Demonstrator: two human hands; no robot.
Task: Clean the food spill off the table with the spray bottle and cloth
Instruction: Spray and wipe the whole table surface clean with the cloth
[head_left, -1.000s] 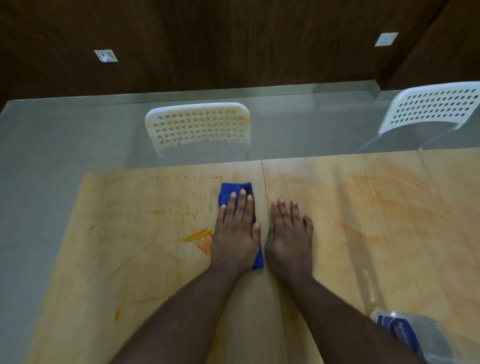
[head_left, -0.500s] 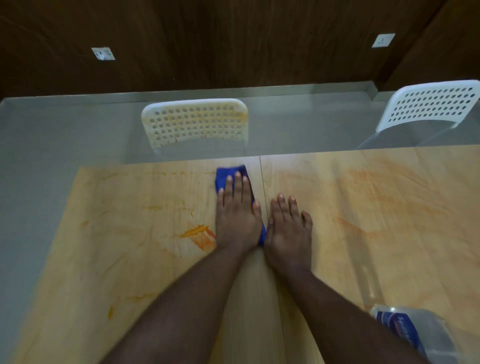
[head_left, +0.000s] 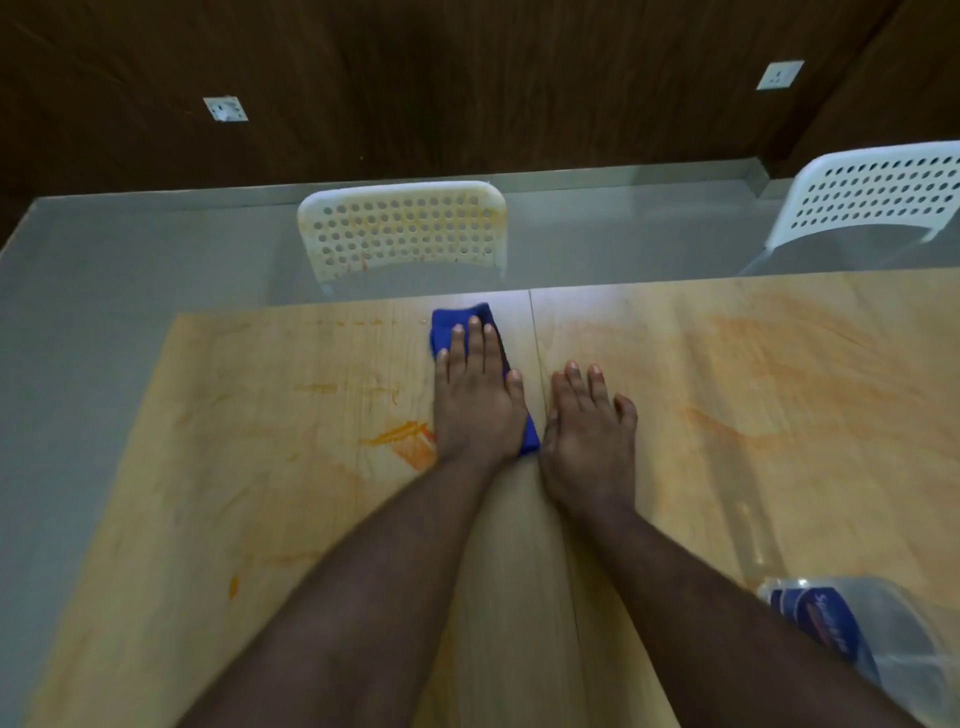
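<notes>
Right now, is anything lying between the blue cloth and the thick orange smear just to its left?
Nothing visible. The left hand presses flat on the blue cloth, and the orange smear lies on bare table right beside that hand's wrist. The spray bottle lies far off, near right.

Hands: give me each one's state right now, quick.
Left hand: open, fingers straight, pressing the blue cloth flat on the table.
Right hand: open, flat on the table, holding nothing.

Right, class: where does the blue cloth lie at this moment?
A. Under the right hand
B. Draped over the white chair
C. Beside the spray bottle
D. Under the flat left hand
D: the left hand lies flat on the blue cloth, while the right hand rests on bare table.
</notes>
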